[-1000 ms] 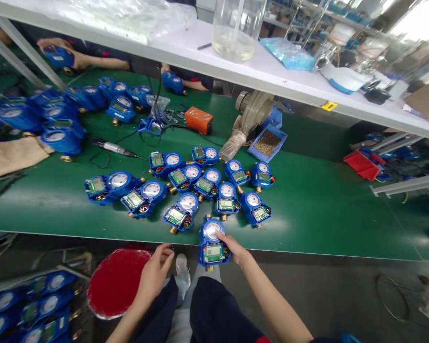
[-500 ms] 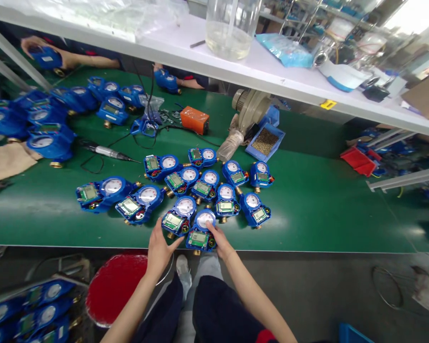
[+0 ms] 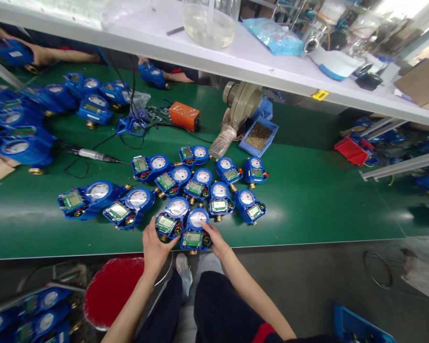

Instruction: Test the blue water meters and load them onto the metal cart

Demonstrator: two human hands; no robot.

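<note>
Several blue meters with white round dials and green circuit boards lie grouped on the green table (image 3: 307, 205). My left hand (image 3: 155, 245) grips the lower part of one blue meter (image 3: 171, 220) near the front edge, thumb and fingers on either side of it. Just right of that, my right hand (image 3: 216, 241) holds another blue meter (image 3: 196, 228), its thumb by the dial and its other fingers partly hidden. Two more meters, a left one (image 3: 89, 197) and its neighbour (image 3: 130, 207), lie tilted to the left of my hands.
Behind the meters are an orange box (image 3: 184, 116), a blower (image 3: 241, 102) and a blue bin of small brass parts (image 3: 259, 136). An electric screwdriver (image 3: 93, 154) lies left. Other people's hands (image 3: 39, 53) hold meters. A white shelf (image 3: 271, 71) crosses above; a red stool (image 3: 112, 290) stands below.
The view has shifted a little, so the table items appear further left. Both hands keep their places on the same two meters.
</note>
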